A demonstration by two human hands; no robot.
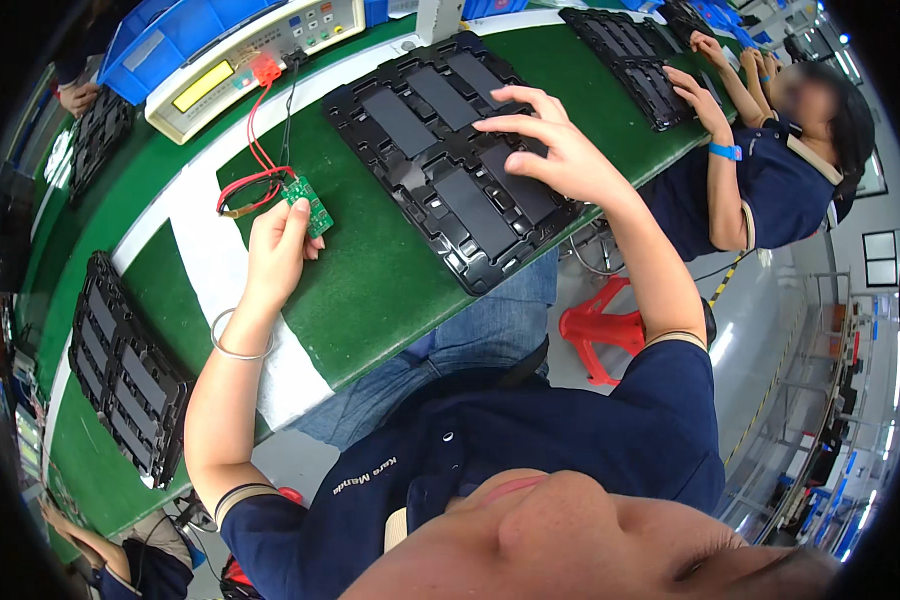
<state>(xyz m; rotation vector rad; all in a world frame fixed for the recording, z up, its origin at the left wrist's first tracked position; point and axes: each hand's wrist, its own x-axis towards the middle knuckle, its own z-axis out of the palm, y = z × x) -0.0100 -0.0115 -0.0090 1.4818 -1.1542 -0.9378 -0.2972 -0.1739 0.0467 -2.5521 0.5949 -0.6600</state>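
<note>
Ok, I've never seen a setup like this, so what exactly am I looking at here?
No robot arm here: these are a person's bare hands, seen from a wide fisheye camera on their head, so straight edges bend. Picture left is the person's left.

The left hand pinches a green circuit board; red wires run from it to a bench-top instrument with a yellow display. The right hand, fingers spread, is over a black plastic tray of dark rectangular pieces; I can't tell if it touches. Both are at a green work surface. Another loaded tray lies further left.
</note>
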